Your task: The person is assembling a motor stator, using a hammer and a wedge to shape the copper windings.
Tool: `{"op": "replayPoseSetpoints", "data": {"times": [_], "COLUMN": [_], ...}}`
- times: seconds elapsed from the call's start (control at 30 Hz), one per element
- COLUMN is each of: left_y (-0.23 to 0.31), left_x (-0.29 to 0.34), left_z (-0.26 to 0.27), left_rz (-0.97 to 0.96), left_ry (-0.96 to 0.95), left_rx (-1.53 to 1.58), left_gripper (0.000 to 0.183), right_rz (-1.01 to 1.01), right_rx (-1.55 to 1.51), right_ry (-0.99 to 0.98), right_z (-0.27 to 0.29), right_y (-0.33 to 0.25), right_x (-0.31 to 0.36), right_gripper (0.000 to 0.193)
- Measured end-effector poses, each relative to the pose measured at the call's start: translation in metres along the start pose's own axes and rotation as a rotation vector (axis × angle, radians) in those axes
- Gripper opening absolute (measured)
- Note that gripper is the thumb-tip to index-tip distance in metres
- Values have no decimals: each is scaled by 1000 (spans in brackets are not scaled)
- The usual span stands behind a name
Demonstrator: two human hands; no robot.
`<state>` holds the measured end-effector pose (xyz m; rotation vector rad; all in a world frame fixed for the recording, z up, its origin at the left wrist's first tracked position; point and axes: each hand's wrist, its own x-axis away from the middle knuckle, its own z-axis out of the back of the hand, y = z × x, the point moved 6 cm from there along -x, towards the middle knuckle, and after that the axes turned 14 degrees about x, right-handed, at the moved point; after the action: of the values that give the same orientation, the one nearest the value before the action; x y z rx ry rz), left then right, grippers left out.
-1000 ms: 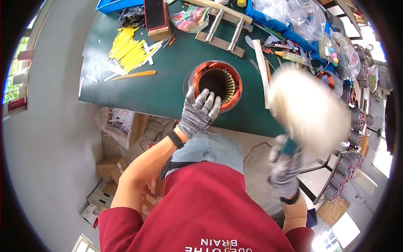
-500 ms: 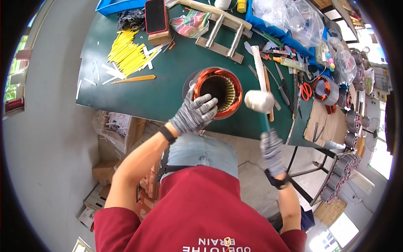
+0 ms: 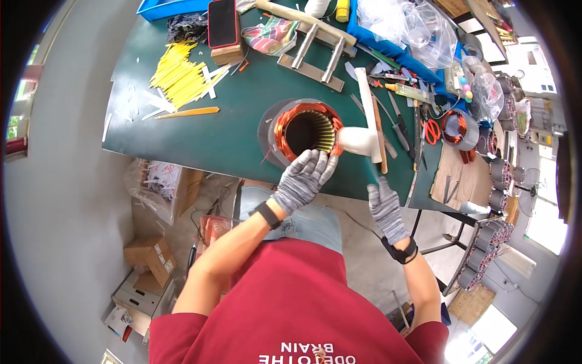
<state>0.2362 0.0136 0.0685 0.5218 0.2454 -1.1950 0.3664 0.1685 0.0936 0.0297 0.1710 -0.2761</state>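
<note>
A motor stator (image 3: 280, 136) with orange-red copper windings and yellow slot liners stands upright near the bench's front edge. My left hand (image 3: 303, 181), in a grey striped glove, rests with stretched fingers on the near side of its winding ring. In my right hand (image 3: 388, 212), gloved alike, is the green handle of a mallet. The white mallet head (image 3: 356, 140) is against the right side of the winding, or very close to it. Beneath and beside the head lies a long white bar (image 3: 365, 97).
Scissors (image 3: 431, 131), knives and other hand tools lie right of the stator. Another stator (image 3: 459, 128) stands beyond them. Yellow strips (image 3: 180, 79), a phone (image 3: 224, 24) on a wooden block, a metal frame (image 3: 312, 73) and a blue bin (image 3: 388, 42) occupy the far side.
The mallet head has moved left to the winding. My left hand has slid from the stator's left side to its near rim, right of where it was.
</note>
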Motion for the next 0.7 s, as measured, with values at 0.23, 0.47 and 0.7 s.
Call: {"op": "replayPoseSetpoints", "data": {"times": [0.23,0.47,0.7], "left_y": [-21,-66,-10], "left_x": [9,-7,-20], "left_z": [18,53,21], "left_rz": [-175,-303,401], "left_ry": [-104,-221,-52], "left_rx": [149,487,264], "left_gripper": [47,44,59], "right_rz": [65,165,-495], "right_rx": [102,129,-900], "right_ry": [96,-163,-9], "right_z": [42,21,181], "right_y": [4,22,0], "right_x": [9,26,-142], "right_gripper": [24,34,36]}}
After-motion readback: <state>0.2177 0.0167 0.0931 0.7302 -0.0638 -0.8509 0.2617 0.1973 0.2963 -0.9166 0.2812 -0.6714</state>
